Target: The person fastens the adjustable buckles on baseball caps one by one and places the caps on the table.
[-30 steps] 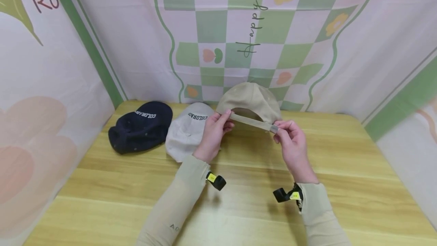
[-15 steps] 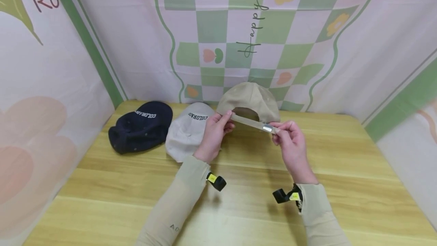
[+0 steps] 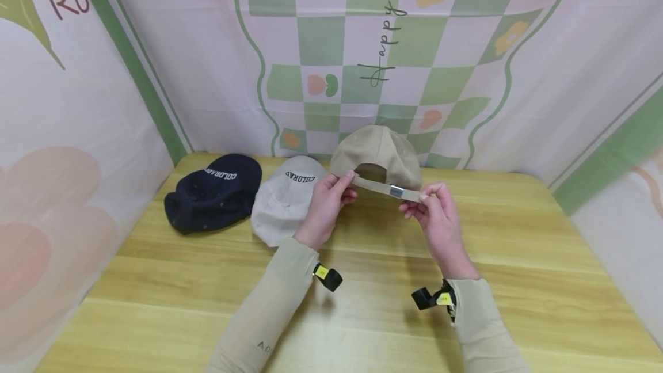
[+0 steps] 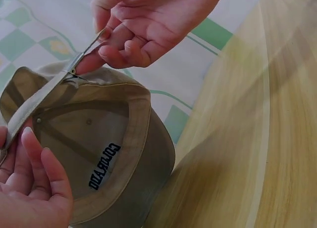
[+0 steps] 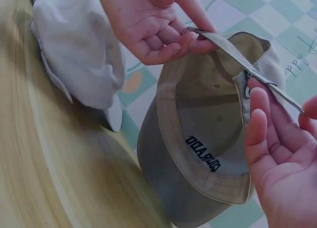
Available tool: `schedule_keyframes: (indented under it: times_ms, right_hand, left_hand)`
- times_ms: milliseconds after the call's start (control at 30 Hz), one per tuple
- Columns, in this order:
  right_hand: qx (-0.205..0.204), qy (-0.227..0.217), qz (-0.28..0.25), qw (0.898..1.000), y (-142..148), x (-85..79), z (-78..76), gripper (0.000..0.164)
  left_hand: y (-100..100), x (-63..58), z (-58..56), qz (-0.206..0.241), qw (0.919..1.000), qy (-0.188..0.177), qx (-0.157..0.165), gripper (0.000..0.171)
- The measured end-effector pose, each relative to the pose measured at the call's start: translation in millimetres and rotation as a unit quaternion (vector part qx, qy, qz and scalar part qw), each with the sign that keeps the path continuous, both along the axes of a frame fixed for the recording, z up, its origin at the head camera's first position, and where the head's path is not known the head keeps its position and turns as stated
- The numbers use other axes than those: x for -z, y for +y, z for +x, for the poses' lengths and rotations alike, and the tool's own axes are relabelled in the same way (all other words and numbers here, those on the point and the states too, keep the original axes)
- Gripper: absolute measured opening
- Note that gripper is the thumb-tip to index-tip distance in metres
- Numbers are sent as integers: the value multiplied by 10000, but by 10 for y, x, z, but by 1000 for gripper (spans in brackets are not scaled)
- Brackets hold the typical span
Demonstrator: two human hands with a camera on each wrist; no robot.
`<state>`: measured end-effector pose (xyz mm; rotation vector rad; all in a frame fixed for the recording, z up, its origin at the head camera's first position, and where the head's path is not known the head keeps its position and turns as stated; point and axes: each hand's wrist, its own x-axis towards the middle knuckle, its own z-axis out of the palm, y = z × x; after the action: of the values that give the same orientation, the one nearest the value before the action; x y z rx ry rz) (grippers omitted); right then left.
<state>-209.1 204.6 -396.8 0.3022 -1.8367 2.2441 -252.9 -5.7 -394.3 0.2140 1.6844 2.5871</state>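
A beige baseball cap [image 3: 380,151] is held with its back opening toward me, over the far part of the table. Its adjustable strap [image 3: 372,185] runs between my hands, with a metal buckle [image 3: 396,191] right of the middle. My left hand [image 3: 323,203] pinches the strap at its left end, thumb on top. At the other side my right hand [image 3: 439,217] pinches the strap's tail between thumb and index finger, beyond the buckle. In the right wrist view, embroidered lettering [image 5: 202,154] shows inside the cap, and the brim [image 5: 168,173] points down near the table.
Left of the beige cap lies a light grey cap [image 3: 282,206], partly behind my left hand. Farther left is a navy cap [image 3: 217,197]. A printed curtain [image 3: 321,39] hangs behind the wooden table [image 3: 373,315], with more fabric at both sides.
The buckle has shifted left along the strap, away from my right fingers, leaving a longer tail. The cap's back opening has narrowed. My left hand has stayed nearly still.
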Motion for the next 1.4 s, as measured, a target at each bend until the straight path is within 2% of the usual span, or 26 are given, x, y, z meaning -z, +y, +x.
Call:
schedule_keyframes:
  times_ms: [167,233,400,700,833,1000,1100,1200,1333,1400]
  right_hand:
    - [77,-78,-5,9999,-1,5,-3,9]
    - [141,-83,38,9999,-3,9,-9,13]
    - [284,-60,306,9991,-7,29,-30,25]
    - [493,-316,828,9949,-10,48,-63,22]
    - [624,-446,1316,9883,0,50,-73,19]
    - [761,-509,1804,9793,-9,36,-65,27]
    - [809,-529,1808,9788,-20,33,-54,26]
    - [828,-492,1526,9836,-37,28,-41,19]
    - [912,-383,1126,9887,-49,26,-27,9]
    - [1032,-333,1085,9882,-48,29,-25,10]
  left_hand:
    - [-5,-7,-6,-94,9999,91,-8,27]
    - [-7,-9,-9,-133,9998,136,4,28]
    - [1,-24,-7,-215,9995,182,105,28]
    - [30,-72,24,-403,9988,244,165,30]
    - [42,-62,28,-462,9982,313,229,32]
    - [69,-52,41,-380,9979,367,380,30]
    - [84,-47,42,-243,9987,302,326,25]
    - [90,-35,38,-145,9995,178,211,20]
    - [83,-26,38,-73,9997,103,190,27]
    - [76,-19,38,-96,9998,109,168,31]
